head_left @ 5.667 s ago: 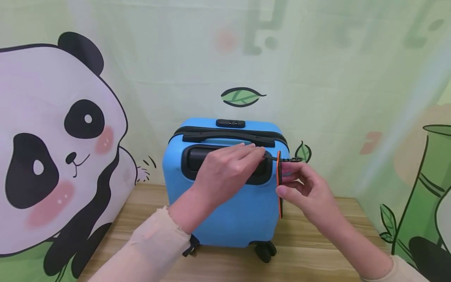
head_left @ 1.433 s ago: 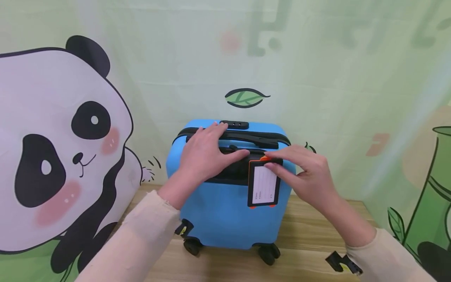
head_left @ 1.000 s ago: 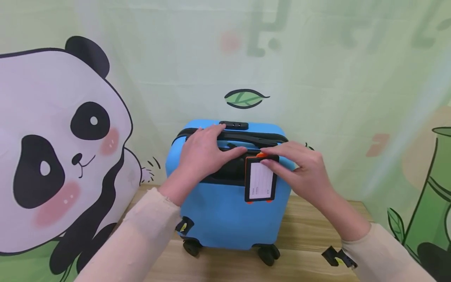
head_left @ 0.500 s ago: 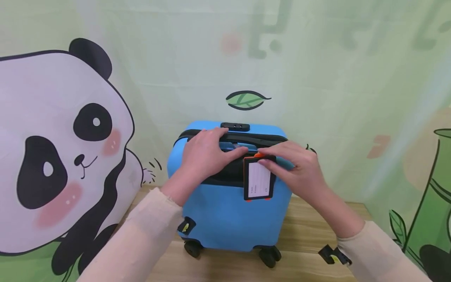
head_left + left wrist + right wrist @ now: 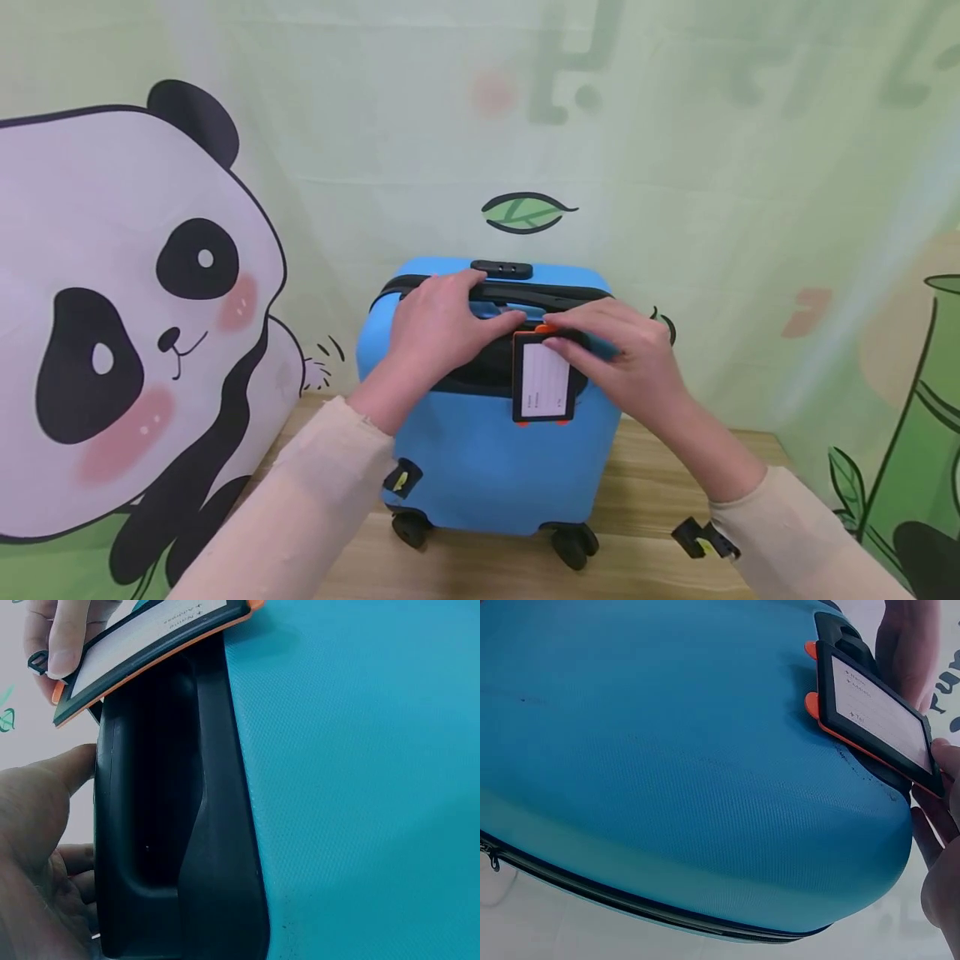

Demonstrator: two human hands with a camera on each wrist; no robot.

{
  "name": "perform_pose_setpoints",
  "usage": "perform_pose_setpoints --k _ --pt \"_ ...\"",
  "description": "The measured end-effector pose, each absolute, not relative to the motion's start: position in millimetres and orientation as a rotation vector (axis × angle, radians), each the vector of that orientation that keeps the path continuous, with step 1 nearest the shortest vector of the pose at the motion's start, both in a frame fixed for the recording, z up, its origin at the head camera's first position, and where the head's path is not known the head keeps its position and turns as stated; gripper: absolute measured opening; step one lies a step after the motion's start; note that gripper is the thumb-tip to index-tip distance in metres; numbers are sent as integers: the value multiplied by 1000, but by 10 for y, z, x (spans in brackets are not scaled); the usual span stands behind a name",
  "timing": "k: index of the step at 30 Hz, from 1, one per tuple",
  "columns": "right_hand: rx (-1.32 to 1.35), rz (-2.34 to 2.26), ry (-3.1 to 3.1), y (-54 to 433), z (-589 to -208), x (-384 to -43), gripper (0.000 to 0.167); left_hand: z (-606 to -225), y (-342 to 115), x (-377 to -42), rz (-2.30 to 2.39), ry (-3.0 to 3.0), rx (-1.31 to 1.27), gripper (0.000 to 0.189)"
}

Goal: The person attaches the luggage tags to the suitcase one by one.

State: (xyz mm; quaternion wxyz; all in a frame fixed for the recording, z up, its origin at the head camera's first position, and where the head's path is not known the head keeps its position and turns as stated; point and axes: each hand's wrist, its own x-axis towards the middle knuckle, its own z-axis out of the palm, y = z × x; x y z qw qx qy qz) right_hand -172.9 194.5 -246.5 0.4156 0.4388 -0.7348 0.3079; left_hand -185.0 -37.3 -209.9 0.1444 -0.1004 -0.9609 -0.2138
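Note:
A light blue suitcase (image 5: 495, 467) stands upright on its wheels, a black carry handle (image 5: 525, 293) along its top. My left hand (image 5: 438, 329) rests over the handle's left end, fingers reaching across the top and thumb extended along the recess edge. The left wrist view has that thumb (image 5: 71, 769) beside the black recess (image 5: 161, 787). With thumb and fingers, my right hand (image 5: 626, 346) pinches the upper edge of a black-and-orange luggage tag (image 5: 543, 379) with a white card. The tag hangs before the recess's right part. Its strap is mostly hidden by my hands.
A black combination lock (image 5: 501, 269) sits on the suitcase's top behind the handle. Wheels (image 5: 573, 546) stand on the wood-grain table (image 5: 660, 533). A panda-print cloth (image 5: 360, 125) hangs behind and at both sides. Small black devices (image 5: 705, 540) are worn at the wrists.
Earlier the tag was edge-on at the suitcase's right side; it then faced front and has since shifted slightly left with my right hand. My left hand moved left onto the handle and has stayed nearly still.

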Motion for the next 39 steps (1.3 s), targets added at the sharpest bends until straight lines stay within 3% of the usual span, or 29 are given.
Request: perform_pose_setpoints --k 10,20,39 --pt "1072 717 -1854 1913 -2480 -1773 41 -2102 -389 -1845 -564 -2755 -299 72" --pt "1037 682 -1882 1939 -2493 -1773 43 -2054 -353 -1850 -512 -2806 -286 84" --pt "1096 738 -1846 1900 -2493 -1794 33 -2055 -346 -1854 -488 -2808 -271 74"
